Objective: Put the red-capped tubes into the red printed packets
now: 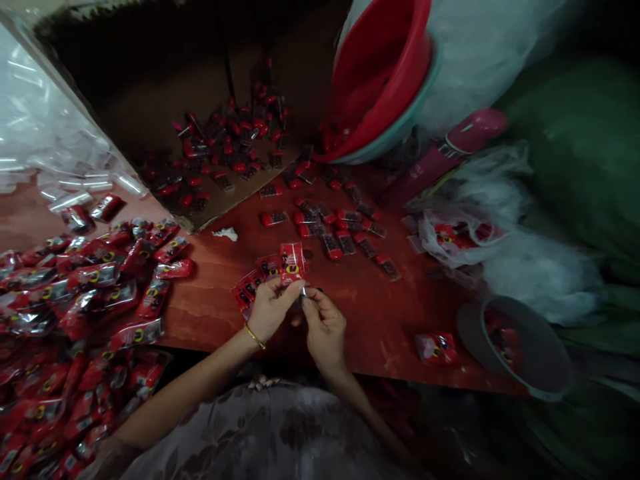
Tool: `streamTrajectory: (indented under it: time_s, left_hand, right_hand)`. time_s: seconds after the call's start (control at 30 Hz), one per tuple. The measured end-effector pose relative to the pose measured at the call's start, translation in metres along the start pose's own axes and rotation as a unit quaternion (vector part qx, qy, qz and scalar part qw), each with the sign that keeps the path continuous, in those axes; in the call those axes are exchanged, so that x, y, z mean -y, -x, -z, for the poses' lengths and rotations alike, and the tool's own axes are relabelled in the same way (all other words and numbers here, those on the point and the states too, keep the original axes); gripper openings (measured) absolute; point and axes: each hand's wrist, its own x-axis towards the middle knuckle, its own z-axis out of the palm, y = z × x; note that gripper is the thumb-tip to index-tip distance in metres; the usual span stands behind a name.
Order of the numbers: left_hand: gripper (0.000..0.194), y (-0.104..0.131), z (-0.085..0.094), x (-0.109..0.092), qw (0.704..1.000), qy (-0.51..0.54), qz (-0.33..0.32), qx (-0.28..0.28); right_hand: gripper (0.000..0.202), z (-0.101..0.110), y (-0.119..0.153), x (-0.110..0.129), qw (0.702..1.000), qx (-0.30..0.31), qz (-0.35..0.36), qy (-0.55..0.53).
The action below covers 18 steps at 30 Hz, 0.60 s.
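At the table's front edge my left hand (270,308) is closed on a small red printed packet (292,261) with a dark and yellow design, held upright. My right hand (324,323) pinches beside it, its fingertips at the packet's lower edge by a small shiny piece (303,291). I cannot make out whether that piece belongs to the packet. Beneath and left of my left hand lie several similar red packets (250,285). Beyond my hands, small clear cases with red ends (311,229) are scattered on the reddish table (220,260).
An open cardboard box (220,217) holds more red-ended cases. A heap of filled red packets (100,267) covers the left side, near clear plastic sleeves (80,180). On the right are tilted basins (380,80), a purple bottle (430,157), plastic bags (530,267) and a grey tub (475,333).
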Motion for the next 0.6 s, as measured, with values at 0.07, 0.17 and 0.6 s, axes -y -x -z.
streamTrajectory:
  time_s: [0.07,0.17,0.6]
  left_hand:
    - [0.038,0.003,0.000,0.000,1.000,0.001,0.002,0.014]
    - [0.039,0.002,0.005,0.001,1.000,-0.006,-0.015,0.009]
    - [0.040,0.007,0.005,0.011,0.999,0.047,-0.002,-0.019]
  right_hand:
    - [0.023,0.002,-0.001,-0.004,0.999,0.001,-0.016,-0.038]
    - [0.024,0.005,-0.002,-0.006,0.998,0.003,-0.031,-0.055]
    - [0.023,0.002,-0.008,0.006,0.999,0.027,0.004,0.035]
